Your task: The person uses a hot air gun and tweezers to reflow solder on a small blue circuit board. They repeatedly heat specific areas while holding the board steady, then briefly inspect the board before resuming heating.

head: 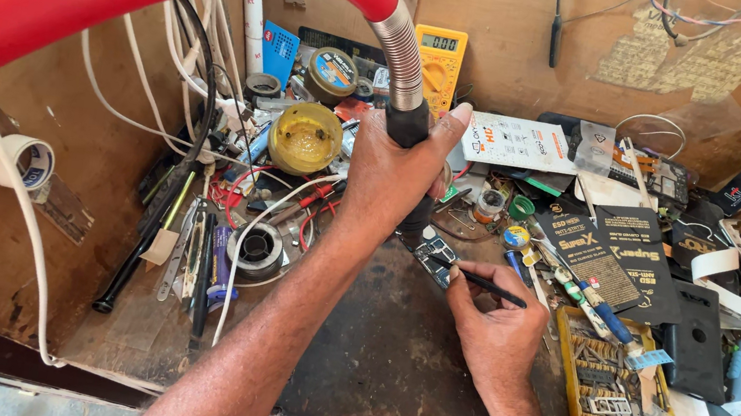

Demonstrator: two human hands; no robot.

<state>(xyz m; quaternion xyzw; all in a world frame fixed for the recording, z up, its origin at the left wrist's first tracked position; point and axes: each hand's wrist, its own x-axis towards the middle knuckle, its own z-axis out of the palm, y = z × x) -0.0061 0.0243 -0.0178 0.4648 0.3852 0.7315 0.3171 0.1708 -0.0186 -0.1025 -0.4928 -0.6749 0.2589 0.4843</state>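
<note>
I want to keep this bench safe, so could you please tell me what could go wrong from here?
1. The left hand aims the hot-air handle at a small board; nearby loose wires may scorch.
2. The right hand holds tweezers close to the nozzle, so its fingers might get burned.

Left hand (391,177) and right hand (497,327): both bare, without gloves or rings. Forearms are uncovered; no sleeves reach into view.

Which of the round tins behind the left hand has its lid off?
The yellow tin, just left of the left hand, is open, its contents showing. The dark tin behind it keeps its printed lid on.
</note>
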